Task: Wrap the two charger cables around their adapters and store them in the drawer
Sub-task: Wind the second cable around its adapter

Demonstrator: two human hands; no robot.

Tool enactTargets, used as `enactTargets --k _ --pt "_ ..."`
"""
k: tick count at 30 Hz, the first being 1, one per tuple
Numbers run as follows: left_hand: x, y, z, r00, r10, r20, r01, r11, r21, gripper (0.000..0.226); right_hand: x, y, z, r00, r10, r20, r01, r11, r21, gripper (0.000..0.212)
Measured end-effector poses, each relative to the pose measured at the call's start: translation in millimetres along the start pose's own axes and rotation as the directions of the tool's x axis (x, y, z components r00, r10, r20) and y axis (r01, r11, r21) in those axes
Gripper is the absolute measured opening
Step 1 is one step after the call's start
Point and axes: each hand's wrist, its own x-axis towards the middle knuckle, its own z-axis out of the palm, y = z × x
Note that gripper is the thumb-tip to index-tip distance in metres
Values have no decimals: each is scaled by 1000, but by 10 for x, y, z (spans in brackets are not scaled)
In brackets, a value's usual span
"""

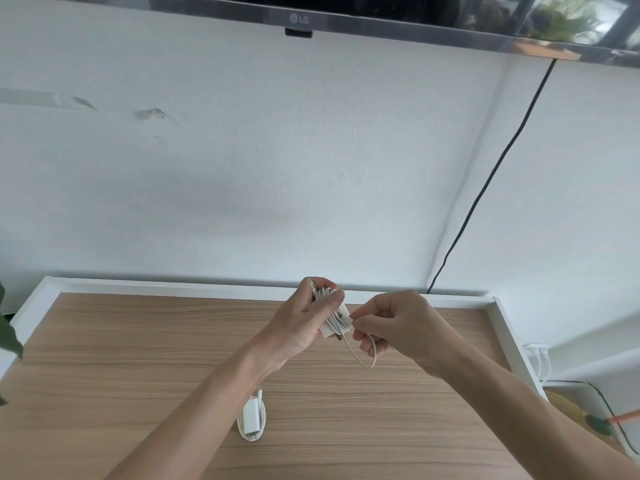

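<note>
Winding the white charger cable (362,355) onto its adapter (333,323) above the wood-topped bench (138,358).

We see the left hand (304,320) gripping the white adapter, thumb pressed over the coils, so most of the block is hidden by fingers and cable. Our right hand (391,327) pinches the loose end just beside it, a short loop hanging below; the plug tip is too small to make out. The second adapter (250,418) lies on the bench near the left forearm, its cable looped around it. We cannot see any drawer. A monitor (346,12) is cut off by the top edge.
</note>
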Motion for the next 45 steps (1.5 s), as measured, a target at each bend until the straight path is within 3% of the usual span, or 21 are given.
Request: enactTargets --k 8,13,17,21,24,28,32,37,41,45 --pt "23 75 8 997 16 72 -25 992 126 34 42 -3 -6 998 12 66 -14 999 37 4" --pt "39 94 8 995 15 100 -42 963 268 31 59 -45 -77 985 79 153 -78 997 -9 3" --pt "30 177 26 991 -2 136 -42 946 322 38 74 -43 -67 982 107 152 -116 992 49 4" --pt "21 239 3 993 -6 122 -27 963 268 48 15 9 18 1000 -6 27 4 996 84 4" --pt "35 278 -26 994 -43 100 24 982 186 48 -82 112 105 971 -198 -135 185 977 -103 10" --pt "53 299 -45 992 -105 75 101 993 65 45 -178 275 213 922 -361 -140 314 909 -274 25" --pt "41 251 0 990 -130 57 128 991 33 46 -176 348 286 916 -336 -218 305 938 -164 24" --pt "11 244 -28 993 -101 64 102 995 1 45 -205 359 282 922 -343 -181 313 934 -174 30" --pt "16 280 -33 996 -78 52 80 996 -43 45 -177 323 252 949 -188 -254 228 963 141 21" --pt "26 293 -41 995 -73 64 75 997 -30 51 -182 282 276 946 -152 -286 231 935 268 11"
